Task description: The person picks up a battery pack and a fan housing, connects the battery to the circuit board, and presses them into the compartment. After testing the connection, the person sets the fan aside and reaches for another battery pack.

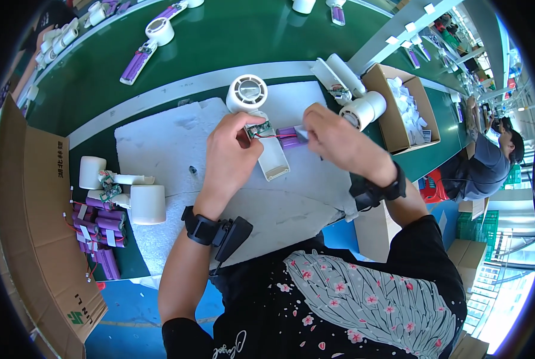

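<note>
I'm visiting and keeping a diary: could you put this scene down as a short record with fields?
Left hand: fingers at the green circuit board in the open white plastic handle
Right hand: fingers at the right end of the purple cylindrical battery; exact grip unclear
Between board and battery: thin red wires
Beyond the handle: round white plastic fan head
Far right: open brown cardboard box holding white pieces

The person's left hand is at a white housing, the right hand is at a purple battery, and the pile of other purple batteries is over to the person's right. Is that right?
Not quite: the head view shows the pile of other purple batteries to the person's left. The left hand is at a white housing and the right hand at a purple battery, as you say.
</note>
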### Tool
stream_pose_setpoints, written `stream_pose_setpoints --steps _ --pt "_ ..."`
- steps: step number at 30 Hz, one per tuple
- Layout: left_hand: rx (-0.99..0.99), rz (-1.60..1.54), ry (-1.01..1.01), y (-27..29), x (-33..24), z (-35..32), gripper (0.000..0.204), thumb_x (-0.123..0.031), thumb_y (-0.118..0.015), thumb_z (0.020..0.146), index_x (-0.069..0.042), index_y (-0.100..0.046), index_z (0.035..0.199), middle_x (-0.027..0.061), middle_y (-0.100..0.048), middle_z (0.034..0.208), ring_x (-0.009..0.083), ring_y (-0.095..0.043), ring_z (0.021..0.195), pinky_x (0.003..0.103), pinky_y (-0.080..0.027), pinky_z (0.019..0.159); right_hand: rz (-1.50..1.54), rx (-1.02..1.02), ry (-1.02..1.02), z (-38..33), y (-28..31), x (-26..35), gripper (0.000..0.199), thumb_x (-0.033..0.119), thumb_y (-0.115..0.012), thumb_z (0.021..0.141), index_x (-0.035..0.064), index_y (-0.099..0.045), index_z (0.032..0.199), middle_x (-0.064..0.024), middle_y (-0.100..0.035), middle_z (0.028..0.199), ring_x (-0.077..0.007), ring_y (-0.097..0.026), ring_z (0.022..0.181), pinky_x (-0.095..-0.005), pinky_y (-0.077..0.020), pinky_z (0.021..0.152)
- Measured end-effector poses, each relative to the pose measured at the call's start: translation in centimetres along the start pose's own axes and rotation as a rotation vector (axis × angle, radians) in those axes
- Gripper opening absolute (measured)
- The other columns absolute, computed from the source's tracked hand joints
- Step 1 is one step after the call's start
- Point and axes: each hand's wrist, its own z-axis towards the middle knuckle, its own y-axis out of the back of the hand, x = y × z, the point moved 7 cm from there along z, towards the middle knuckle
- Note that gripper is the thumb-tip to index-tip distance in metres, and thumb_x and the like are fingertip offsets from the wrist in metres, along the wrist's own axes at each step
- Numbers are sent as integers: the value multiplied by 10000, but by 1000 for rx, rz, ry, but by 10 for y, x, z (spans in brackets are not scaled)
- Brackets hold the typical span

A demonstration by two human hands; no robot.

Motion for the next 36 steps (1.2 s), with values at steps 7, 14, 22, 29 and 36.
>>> stream_pose_setpoints --steps 7,14,22,29,36 --pt "11 15 -20 1 -4 2 282 69 -594 722 -32 -660 977 88 -611 906 164 -577 657 285 -490 629 -330 -370 -658 -78 137 -119 132 73 -581 896 8 -597 1010 -107 -620 859 -201 -617 757 -321 -493 678" --pt "25 3 68 6 5 0 302 59 -610 736 -43 -690 1008 80 -655 930 144 -621 711 257 -510 663 170 -105 -149 5 32 -9 327 60 -726 763 5 -628 1070 -103 -636 993 -233 -626 916 -335 -487 819" --pt "10 20 10 8 -7 3 313 50 -630 716 -53 -726 995 104 -678 940 172 -658 722 260 -531 684 461 267 82 17 -24 -10 486 46 -731 747 16 -563 1203 -119 -600 1113 -176 -639 927 -335 -531 782" --pt "49 79 24 11 -6 3 329 26 -673 720 -68 -728 1029 110 -687 962 170 -665 719 258 -530 667 1308 538 -332 6 -38 -5 601 45 -683 797 29 -438 1346 -149 -567 1129 -216 -652 919 -337 -569 763" --pt "60 208 -40 9 -17 4 312 -21 -727 731 -70 -727 1039 113 -688 920 174 -665 684 260 -527 629 1679 495 -120 3 -35 1 750 72 -773 709 22 -412 1365 -144 -551 1158 -220 -634 982 -344 -569 827"
